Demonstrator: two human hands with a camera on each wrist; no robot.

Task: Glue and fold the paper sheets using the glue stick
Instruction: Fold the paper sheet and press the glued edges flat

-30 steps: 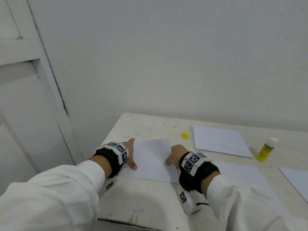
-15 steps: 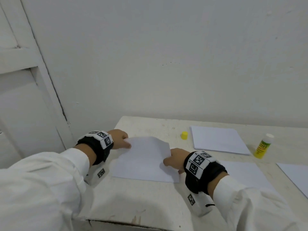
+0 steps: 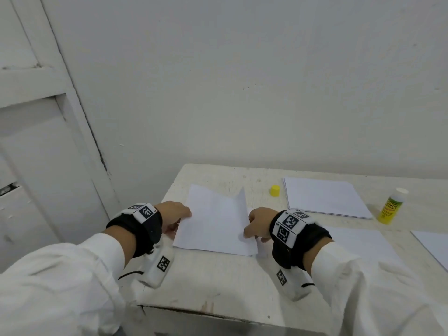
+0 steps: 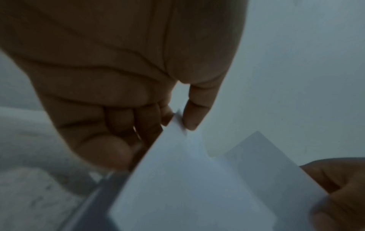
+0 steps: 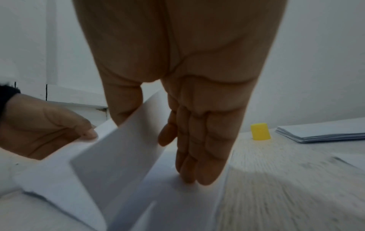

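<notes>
A white paper sheet point(image 3: 215, 221) lies near the table's left end, its far right corner standing up off the table. My left hand point(image 3: 188, 214) pinches its left edge between thumb and forefinger, as the left wrist view shows at the corner point(image 4: 177, 120). My right hand point(image 3: 248, 226) holds the right edge, thumb on one face of the raised flap point(image 5: 118, 156) and fingers on the other, with fingertips point(image 5: 197, 179) touching the paper below. The glue stick point(image 3: 391, 206) stands uncapped at the far right, apart from both hands. Its yellow cap point(image 3: 275, 190) stands beyond the sheet.
A stack of white sheets point(image 3: 324, 200) lies at the back between cap and glue stick. A single sheet point(image 3: 358, 241) lies under my right forearm and another point(image 3: 434, 243) at the right border. The table's left edge point(image 3: 169, 190) drops off beside a white door.
Both hands went from pressing flat on the sheet to pinching its side edges. The left hand slid up the left edge, and the sheet's far right corner rose off the table.
</notes>
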